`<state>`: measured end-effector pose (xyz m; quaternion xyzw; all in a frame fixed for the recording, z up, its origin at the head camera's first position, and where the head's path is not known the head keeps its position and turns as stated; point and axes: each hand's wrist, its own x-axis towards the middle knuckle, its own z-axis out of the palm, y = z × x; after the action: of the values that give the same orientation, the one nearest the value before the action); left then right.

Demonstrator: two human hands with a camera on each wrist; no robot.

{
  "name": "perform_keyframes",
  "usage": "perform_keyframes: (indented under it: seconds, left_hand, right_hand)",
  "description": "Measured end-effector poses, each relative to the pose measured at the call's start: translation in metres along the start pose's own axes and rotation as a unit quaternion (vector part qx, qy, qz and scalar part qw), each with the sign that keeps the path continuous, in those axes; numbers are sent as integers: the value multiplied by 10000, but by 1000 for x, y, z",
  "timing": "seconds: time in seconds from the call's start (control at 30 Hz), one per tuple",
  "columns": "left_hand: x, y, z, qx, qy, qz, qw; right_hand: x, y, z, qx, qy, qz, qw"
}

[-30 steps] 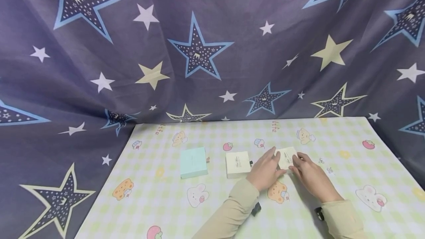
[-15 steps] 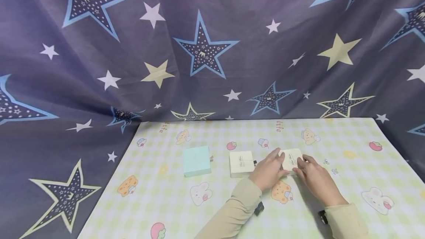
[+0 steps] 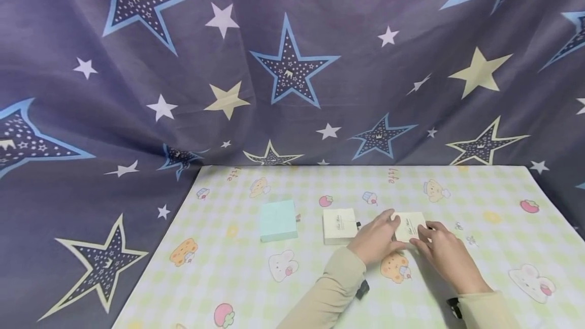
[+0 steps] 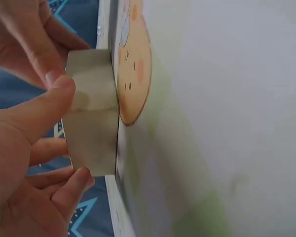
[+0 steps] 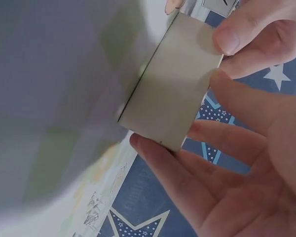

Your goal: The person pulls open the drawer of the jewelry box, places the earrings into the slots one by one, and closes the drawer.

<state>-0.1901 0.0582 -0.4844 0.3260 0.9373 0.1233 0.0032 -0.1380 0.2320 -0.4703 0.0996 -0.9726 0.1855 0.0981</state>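
Note:
A small cream cardboard box [image 3: 408, 226] with dark lettering on its lid sits on the table between both hands. My left hand [image 3: 376, 237] grips its left side, thumb on the near face and fingers around the left edge. From the right, my right hand [image 3: 450, 255] holds the opposite side, its thumb also at the near face. In the left wrist view the box [image 4: 91, 113] stands flat on the cloth with both thumbs close together. The right wrist view shows fingertips at a lower corner of the box [image 5: 163, 84].
Left of the hands stands a similar cream box [image 3: 339, 225] with a dark tab at its right side. Farther left is a mint-green box [image 3: 278, 220] with a small brownish tab. A checked cartoon cloth [image 3: 237, 268] covers the table; a star-patterned curtain [image 3: 256, 131] hangs behind.
The head view has turned slightly left, so everything shifts right in it. Between both hands, the held box has slid a little toward the person. The other boxes stay put.

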Motion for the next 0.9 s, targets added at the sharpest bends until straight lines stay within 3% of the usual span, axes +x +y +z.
perform_keyframes:
  seconds: [0.33, 0.6, 0.9]
  left_hand:
    - [-10, -5, 1, -337, 10, 73, 9994]
    - [-26, 2, -2, 231, 226, 209, 9993]
    - [-47, 7, -3, 438, 298, 313, 9981]
  right_hand:
    - [-9, -8, 0, 111, -161, 214, 9996]
    - [-16, -15, -4, 381, -340, 256, 9984]
    - [-27, -22, -8, 737, -561, 461, 9946]
